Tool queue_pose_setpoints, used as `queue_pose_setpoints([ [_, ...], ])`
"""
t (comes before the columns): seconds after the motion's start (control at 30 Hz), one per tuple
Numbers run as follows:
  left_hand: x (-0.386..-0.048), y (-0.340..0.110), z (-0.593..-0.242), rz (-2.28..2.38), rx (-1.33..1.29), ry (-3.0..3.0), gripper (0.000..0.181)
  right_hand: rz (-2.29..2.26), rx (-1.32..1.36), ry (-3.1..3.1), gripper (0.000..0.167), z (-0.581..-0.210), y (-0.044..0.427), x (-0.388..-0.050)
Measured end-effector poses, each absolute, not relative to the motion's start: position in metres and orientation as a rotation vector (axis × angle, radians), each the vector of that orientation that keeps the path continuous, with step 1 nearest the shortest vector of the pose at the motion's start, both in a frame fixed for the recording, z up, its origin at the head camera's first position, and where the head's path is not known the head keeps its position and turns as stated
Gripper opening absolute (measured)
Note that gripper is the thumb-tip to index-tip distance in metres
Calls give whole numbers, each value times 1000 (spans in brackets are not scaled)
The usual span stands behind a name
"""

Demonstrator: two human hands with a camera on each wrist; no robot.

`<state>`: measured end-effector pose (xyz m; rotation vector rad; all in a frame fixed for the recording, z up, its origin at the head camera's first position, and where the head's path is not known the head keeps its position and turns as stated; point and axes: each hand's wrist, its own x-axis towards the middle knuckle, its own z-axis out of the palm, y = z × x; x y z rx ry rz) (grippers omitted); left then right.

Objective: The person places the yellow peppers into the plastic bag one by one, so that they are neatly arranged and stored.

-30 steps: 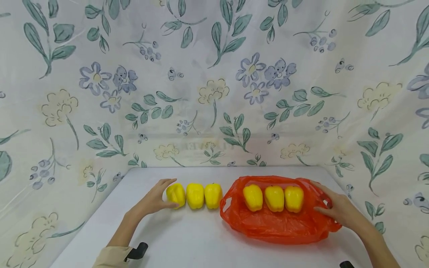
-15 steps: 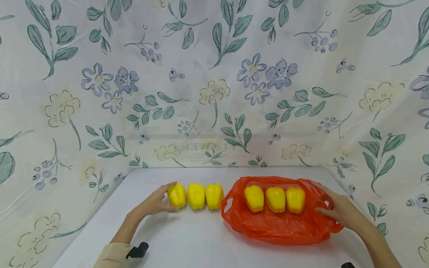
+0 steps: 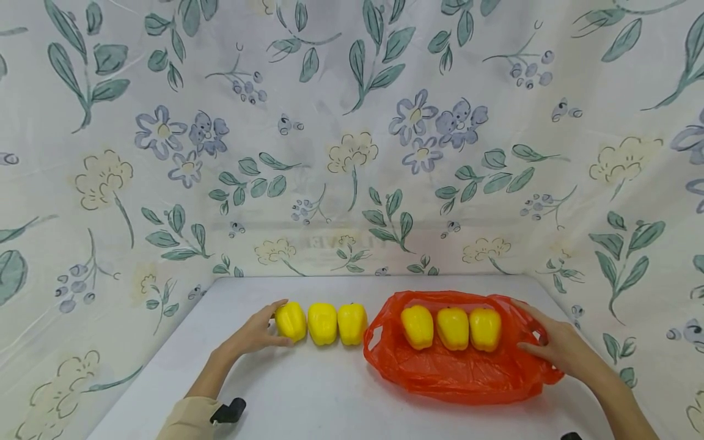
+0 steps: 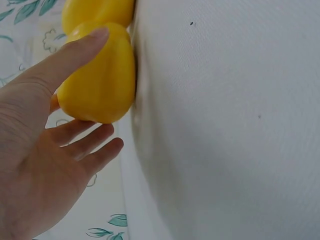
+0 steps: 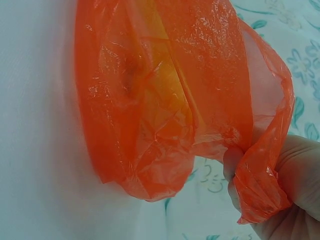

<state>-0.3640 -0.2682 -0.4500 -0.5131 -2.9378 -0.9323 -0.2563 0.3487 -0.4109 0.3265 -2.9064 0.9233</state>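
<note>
Turned slightly since a second ago is the leftmost glossy yellow bell pepper (image 3: 290, 322), and the person's left thumb now sits at its near edge; nearly everything else keeps its place. I see the left hand (image 3: 255, 330) holding that pepper on the white table (image 3: 330, 391), thumb along one side and index finger round the other, while the remaining fingers extend past its end. Just beside it, to the right, stand two matching peppers, the middle one (image 3: 322, 324) and the third one (image 3: 352, 325), which is close against a crinkled, translucent red plastic bag (image 3: 456, 379). Inside the bag's open mouth, three more yellow peppers (image 3: 453, 329) sit in a row. At its far right end, the right hand (image 3: 558, 345) pinches the bunched handle between thumb and fingers. A beige sleeve (image 3: 189, 418) covers the left forearm. Behind the table hangs pale cloth (image 3: 313, 208) printed with green leaves and blue flowers.
</note>
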Motion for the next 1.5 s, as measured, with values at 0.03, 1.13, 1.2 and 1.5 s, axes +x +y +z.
queue_pose_setpoints([
  [0.03, -364, -268, -450, -937, -517, -2936, 102, 934, 326, -2906, 88, -411, 349, -256],
  [1.13, -358, -272, -434, -906, -536, -2859, 93, 917, 348, -2885, 86, -413, 350, -256],
  [1.2, -358, -272, -432, -897, -549, -2843, 94, 915, 353, -2888, 86, -412, 350, -256],
  [1.5, -355, -264, -419, -906, -604, -2759, 96, 929, 345, -2896, 87, -411, 349, -256],
])
